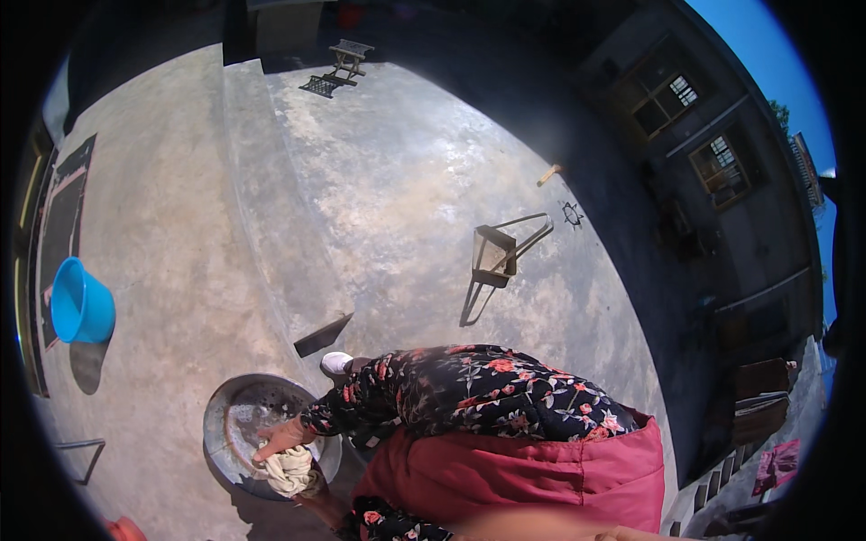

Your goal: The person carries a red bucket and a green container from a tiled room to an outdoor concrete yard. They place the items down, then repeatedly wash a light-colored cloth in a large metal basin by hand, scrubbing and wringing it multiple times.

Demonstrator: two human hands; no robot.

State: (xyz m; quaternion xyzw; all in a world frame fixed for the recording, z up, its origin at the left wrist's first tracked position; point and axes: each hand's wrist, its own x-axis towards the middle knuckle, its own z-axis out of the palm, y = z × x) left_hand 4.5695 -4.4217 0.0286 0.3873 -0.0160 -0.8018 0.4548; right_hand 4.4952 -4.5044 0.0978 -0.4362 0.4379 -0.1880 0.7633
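A wide metal basin (218, 439) stands on the concrete floor, with some water and foam in its bottom. Inside it is a bunched, pale cream cloth (287, 471). My right hand (285, 436) grips the upper side of this cloth, thumb along its edge. From the near side, my left hand (315, 492) reaches over the basin's rim and holds the cloth's lower end; most of its fingers are hidden by cloth and shadow. Both arms wear dark floral sleeves (467, 392) under a red vest (514, 473).
A blue plastic tub (84, 304) sits at the left. A metal dustpan with a long handle (495, 257) lies or stands beyond my arm. A small stool (349, 57) is far off near shade. A low step (270, 203) crosses the concrete. A red object (125, 529) shows at bottom left.
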